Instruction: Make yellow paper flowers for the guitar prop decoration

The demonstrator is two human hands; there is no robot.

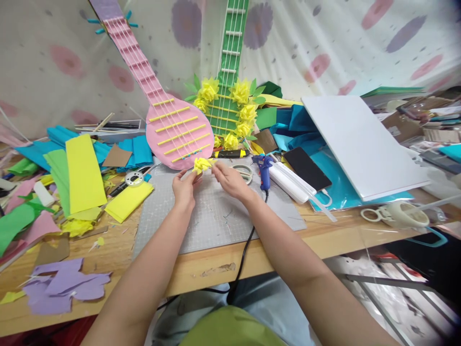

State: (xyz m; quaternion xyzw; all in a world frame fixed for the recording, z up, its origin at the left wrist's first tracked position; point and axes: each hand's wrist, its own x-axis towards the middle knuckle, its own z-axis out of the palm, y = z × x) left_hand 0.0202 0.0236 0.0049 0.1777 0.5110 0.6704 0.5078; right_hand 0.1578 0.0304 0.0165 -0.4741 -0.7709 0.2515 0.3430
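A person's left hand (184,190) pinched a small yellow paper flower (202,165) between thumb and fingers. The right hand (228,179), fingers bent together, met the flower's right side; whether it gripped anything could not be told. The flower was above the far part of a grey cutting mat (216,218), just in front of a pink paper guitar (180,132).

The flower looked very light and soft, dry rather than slippery, with thin petals likely to crush or tear. Its base seemed the safest place to hold, with a light pinch.

To the right on the mat lay a blue glue gun (264,172). Behind stood a green paper guitar (230,62), trimmed with yellow flowers.

At the back left, a shallow tray (118,135) held thin sticks and dark, pen-like items. At right, a clear plastic bag (392,198) held blue paper (334,166), partly covered by a white board (363,144).
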